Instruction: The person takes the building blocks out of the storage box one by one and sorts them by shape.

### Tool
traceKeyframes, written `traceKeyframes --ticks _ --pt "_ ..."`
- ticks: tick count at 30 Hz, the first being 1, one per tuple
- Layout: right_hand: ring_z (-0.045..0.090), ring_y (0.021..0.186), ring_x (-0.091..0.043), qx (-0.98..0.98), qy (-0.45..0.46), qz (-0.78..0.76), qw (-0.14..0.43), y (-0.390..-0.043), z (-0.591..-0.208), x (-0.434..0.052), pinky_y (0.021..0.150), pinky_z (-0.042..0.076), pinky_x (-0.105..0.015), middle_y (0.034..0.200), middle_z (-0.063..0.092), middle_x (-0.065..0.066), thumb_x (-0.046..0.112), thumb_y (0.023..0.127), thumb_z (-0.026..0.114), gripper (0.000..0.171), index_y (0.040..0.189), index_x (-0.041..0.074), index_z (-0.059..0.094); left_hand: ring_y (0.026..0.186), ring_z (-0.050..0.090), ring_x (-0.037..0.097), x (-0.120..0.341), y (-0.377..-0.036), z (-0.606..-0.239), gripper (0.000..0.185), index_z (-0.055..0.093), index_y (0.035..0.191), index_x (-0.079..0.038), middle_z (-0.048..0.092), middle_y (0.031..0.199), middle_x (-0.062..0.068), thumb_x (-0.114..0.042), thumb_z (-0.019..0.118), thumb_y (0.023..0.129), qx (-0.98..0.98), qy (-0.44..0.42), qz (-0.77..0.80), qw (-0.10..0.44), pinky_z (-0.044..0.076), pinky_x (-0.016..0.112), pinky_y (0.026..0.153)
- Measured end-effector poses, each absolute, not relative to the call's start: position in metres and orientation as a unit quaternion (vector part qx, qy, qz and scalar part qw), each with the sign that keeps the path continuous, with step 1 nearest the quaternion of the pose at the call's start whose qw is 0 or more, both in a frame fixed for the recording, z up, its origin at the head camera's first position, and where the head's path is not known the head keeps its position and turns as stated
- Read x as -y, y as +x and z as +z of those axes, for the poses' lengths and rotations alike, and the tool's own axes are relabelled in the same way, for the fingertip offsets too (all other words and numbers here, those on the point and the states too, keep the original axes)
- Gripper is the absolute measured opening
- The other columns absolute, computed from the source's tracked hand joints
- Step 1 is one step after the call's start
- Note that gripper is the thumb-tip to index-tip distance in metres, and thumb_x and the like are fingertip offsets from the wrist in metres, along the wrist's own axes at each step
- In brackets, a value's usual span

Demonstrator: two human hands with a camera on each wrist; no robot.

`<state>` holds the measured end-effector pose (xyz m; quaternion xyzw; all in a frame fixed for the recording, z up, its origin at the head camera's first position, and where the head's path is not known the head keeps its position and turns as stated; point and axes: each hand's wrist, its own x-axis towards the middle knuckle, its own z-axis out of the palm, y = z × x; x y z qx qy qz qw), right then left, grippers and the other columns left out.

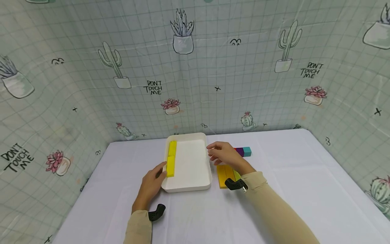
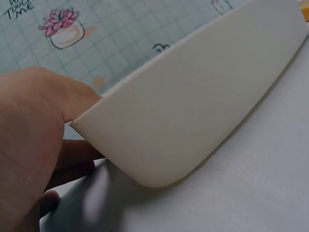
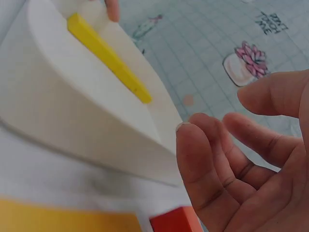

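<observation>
A white rectangular tray (image 1: 192, 166) stands on the table. Two yellow blocks, a far one (image 1: 172, 148) and a near one (image 1: 171, 166), lie end to end along its left wall. My left hand (image 1: 151, 183) holds the tray's left side near the front corner, thumb over the rim and fingers outside; the left wrist view shows this grip against the tray wall (image 2: 169, 106). Beyond the tray's right rim hovers my right hand (image 1: 228, 156), fingers loosely bent and apart, holding nothing. In the right wrist view its palm and fingers (image 3: 198, 159) face the tray, with nothing between them.
Right of the tray, orange-yellow blocks (image 1: 223, 176) lie side by side, partly under the right forearm with a yellow-green piece (image 1: 237, 175). Behind the right hand is a row with a purple block (image 1: 240, 151), a teal block (image 1: 247, 151) and a red block (image 3: 176, 221). Patterned cloth hangs behind.
</observation>
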<state>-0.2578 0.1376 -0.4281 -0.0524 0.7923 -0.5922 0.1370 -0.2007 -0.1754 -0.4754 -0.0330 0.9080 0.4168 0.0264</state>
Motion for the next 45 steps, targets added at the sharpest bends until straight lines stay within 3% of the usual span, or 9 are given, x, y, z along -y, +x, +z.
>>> traceKeyframes --ticks 9,23,38,45 --pt "0.068 0.097 -0.032 -0.775 -0.087 -0.597 0.187 -0.279 -0.430 -0.100 0.076 0.060 -0.035 0.118 0.066 -0.021 0.021 0.100 0.059 0.038 0.130 -0.001 0.061 0.144 0.033 0.038 0.174 -0.204 -0.470 0.054 0.049 0.150 -0.029 0.044 0.154 0.008 -0.035 0.061 0.098 -0.908 -0.011 0.416 0.037 0.022 0.064 0.114" --pt "0.070 0.089 -0.023 -0.776 -0.092 -0.588 0.211 -0.290 -0.439 -0.061 0.075 0.060 -0.035 0.106 0.070 -0.013 0.020 0.095 0.064 0.036 0.125 0.000 0.065 0.145 0.032 0.037 0.175 -0.206 -0.470 0.058 0.049 0.150 -0.029 0.045 0.154 0.008 -0.033 0.066 0.094 -0.908 -0.011 0.417 0.046 0.024 0.063 0.114" --pt "0.070 0.090 -0.022 -0.771 -0.066 -0.589 0.231 -0.287 -0.451 -0.024 0.073 0.060 -0.032 0.128 0.063 -0.015 0.018 0.095 0.064 0.048 0.139 0.000 0.056 0.144 0.033 0.040 0.181 -0.200 -0.472 0.064 0.046 0.152 -0.032 0.043 0.155 0.008 -0.039 0.068 0.092 -0.913 -0.023 0.403 0.061 0.024 0.069 0.110" --pt "0.072 0.083 -0.022 -0.773 -0.072 -0.584 0.238 -0.284 -0.453 -0.018 0.071 0.060 -0.032 0.120 0.067 -0.013 0.020 0.096 0.063 0.049 0.140 0.002 0.055 0.143 0.034 0.040 0.182 -0.199 -0.474 0.065 0.046 0.152 -0.030 0.043 0.155 0.009 -0.037 0.069 0.092 -0.916 -0.016 0.397 0.053 0.025 0.069 0.110"
